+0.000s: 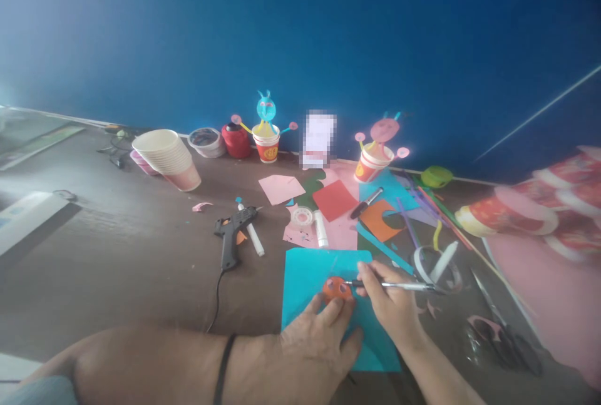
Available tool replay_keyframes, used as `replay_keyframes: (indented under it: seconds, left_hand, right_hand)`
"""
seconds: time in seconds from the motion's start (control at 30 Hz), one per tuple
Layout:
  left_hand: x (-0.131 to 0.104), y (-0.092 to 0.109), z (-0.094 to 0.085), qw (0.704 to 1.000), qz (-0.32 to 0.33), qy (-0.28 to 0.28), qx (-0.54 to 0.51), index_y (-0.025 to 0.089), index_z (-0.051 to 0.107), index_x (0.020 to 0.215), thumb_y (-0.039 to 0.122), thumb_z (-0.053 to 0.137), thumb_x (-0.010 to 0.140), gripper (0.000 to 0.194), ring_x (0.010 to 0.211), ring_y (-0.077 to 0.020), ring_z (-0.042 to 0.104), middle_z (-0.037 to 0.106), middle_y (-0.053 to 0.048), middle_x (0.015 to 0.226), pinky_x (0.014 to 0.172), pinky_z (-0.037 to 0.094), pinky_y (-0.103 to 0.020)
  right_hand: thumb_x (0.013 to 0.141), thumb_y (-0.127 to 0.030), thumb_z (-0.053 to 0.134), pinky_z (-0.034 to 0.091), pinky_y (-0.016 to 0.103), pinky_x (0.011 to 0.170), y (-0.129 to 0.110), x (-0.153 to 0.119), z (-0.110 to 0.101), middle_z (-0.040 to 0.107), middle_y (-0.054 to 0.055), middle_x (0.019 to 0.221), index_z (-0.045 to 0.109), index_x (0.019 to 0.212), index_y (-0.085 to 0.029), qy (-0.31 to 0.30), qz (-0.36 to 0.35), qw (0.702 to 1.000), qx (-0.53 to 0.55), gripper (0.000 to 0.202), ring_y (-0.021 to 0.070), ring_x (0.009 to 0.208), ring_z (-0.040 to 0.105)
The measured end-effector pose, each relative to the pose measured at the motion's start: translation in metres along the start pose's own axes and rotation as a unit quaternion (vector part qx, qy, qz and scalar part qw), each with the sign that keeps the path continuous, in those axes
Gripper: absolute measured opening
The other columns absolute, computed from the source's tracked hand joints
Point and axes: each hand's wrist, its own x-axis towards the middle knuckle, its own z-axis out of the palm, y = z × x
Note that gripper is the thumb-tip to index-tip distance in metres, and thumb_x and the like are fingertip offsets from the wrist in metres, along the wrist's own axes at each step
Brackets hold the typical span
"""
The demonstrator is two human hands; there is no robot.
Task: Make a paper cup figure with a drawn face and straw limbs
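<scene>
A small orange paper disc [331,290] with two pinkish eye shapes lies on a blue paper sheet [305,273]. My left hand [323,336] presses the disc's lower edge with its fingertips, fingers spread and flat. In my right hand [387,302] is a silver and black pen [408,286], pinched between thumb and fingers. The pen tip touches or hovers at the right eye shape; which of these cannot be made out. The blue sheet lies under both hands.
A glue gun [231,236], a white marker [252,230] and stacked paper cups [164,158] are at left. Two cup figures [267,136] [373,161] stand by the wall. Paper pieces, a glue stick [320,228], a tape roll [436,267] and scissors [504,330] lie ahead and right.
</scene>
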Motion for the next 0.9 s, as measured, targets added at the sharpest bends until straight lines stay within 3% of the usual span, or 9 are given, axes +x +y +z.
replay_keyframes:
  seconds: [0.23, 0.9]
  left_hand:
    - [-0.002, -0.0017, 0.0009, 1.0, 0.014, 0.014, 0.006, 0.012, 0.053, 0.114, 0.037, 0.047, 0.084, 0.039, 0.123, -0.0351, 0.038, 0.047, -0.022, 0.13, 0.095, 0.036, -0.049]
    - [-0.002, -0.0026, -0.0039, 1.0, 0.025, -0.006, -0.012, 0.008, 0.05, 0.116, 0.033, 0.052, 0.077, 0.046, 0.124, -0.0398, 0.035, 0.041, -0.026, 0.134, 0.098, 0.033, -0.053]
  right_hand:
    - [0.089, -0.042, 0.048, 0.045, 0.024, 0.053, -0.003, 0.0011, -0.0014, 0.058, -0.003, 0.048, 0.057, 0.063, -0.02, -0.004, -0.022, 0.999, -0.026, 0.036, 0.0146, 0.048, 0.061]
    - [0.089, -0.045, 0.048, 0.048, 0.021, 0.05, -0.0006, 0.0019, 0.0009, 0.06, -0.002, 0.052, 0.056, 0.063, -0.02, 0.016, 0.011, 1.0, 0.008, 0.037, 0.0144, 0.048, 0.064]
